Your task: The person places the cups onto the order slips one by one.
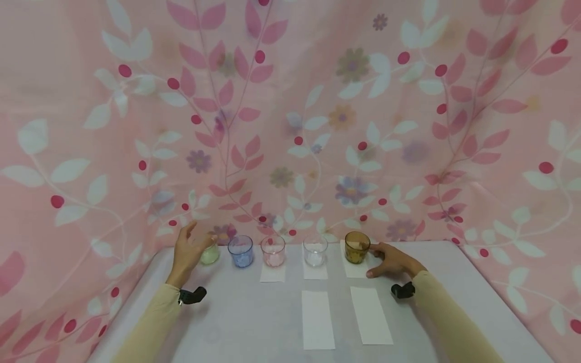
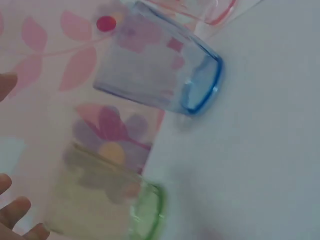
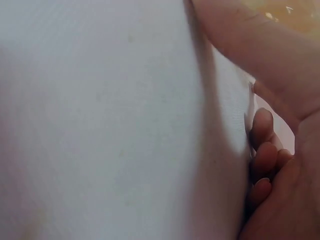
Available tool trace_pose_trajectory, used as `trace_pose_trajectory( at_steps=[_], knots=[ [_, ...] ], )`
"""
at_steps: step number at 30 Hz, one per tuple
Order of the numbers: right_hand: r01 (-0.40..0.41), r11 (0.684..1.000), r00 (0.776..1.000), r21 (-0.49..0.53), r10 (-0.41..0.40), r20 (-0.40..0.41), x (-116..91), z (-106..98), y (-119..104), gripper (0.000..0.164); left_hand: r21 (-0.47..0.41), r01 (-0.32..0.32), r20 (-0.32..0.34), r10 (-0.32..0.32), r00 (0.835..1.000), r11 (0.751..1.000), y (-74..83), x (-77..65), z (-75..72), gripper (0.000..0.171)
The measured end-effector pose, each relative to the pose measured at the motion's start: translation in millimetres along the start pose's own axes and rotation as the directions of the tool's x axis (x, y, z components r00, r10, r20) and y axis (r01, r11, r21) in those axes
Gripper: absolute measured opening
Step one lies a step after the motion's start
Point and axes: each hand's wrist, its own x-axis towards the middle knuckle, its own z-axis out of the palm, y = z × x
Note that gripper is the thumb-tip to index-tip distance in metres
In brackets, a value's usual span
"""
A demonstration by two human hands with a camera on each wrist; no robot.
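Note:
A row of small clear cups stands along the back of the table. At its left end is a green glass [image 1: 210, 254], with my left hand [image 1: 187, 252] close at its left side, fingers spread. In the left wrist view, those fingertips [image 2: 19, 210] lie near the mouth of the green glass [image 2: 107, 197]. At the row's right end stands an amber glass [image 1: 357, 248]. My right hand [image 1: 394, 260] is just to its right, index fingertip right at its side and thumb low over the table. Neither hand grips a glass.
Between them stand a blue glass [image 1: 241, 252], a pink glass [image 1: 273, 251] and a colourless glass [image 1: 315, 251]. White paper slips lie under several glasses. Two more, a left slip [image 1: 318, 320] and a right slip [image 1: 371, 316], lie nearer. A floral curtain [image 1: 281, 126] hangs behind.

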Motion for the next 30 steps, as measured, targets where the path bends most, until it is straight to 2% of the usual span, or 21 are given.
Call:
trace_pose_trajectory(
  at_steps=[3,9,11,15,20,30],
  knots=[
    [0.028,0.998,1.0,0.049,-0.028,0.004,1,2,3,0.1,-0.03,0.035,0.021,-0.035,0.999,0.999,-12.9,-5.8,-2.4,0.099],
    [0.091,0.985,0.995,0.149,-0.085,-0.041,4,1,9,0.093,-0.129,0.082,0.038,-0.077,0.996,0.988,-31.7,-9.3,5.3,0.094],
    [0.098,0.977,0.994,0.188,-0.086,-0.068,4,0,11,0.091,-0.15,0.08,0.028,-0.077,0.997,0.985,-35.8,-9.7,8.4,0.091],
    [0.117,0.964,0.99,0.237,-0.093,-0.111,-1,0,15,0.091,-0.17,0.041,0.022,-0.037,0.999,0.985,-44.9,-10.1,11.2,0.085],
    [0.175,0.947,0.979,0.269,-0.14,-0.145,-7,3,19,0.084,-0.158,0.012,0.021,-0.009,1.0,0.987,-57.2,-11.1,10.4,0.08],
    [0.202,0.924,0.963,0.326,-0.127,-0.237,-27,2,20,0.066,-0.227,0.065,0.003,-0.066,0.998,0.972,-64.5,-14.1,15.8,0.077]
  ],
)
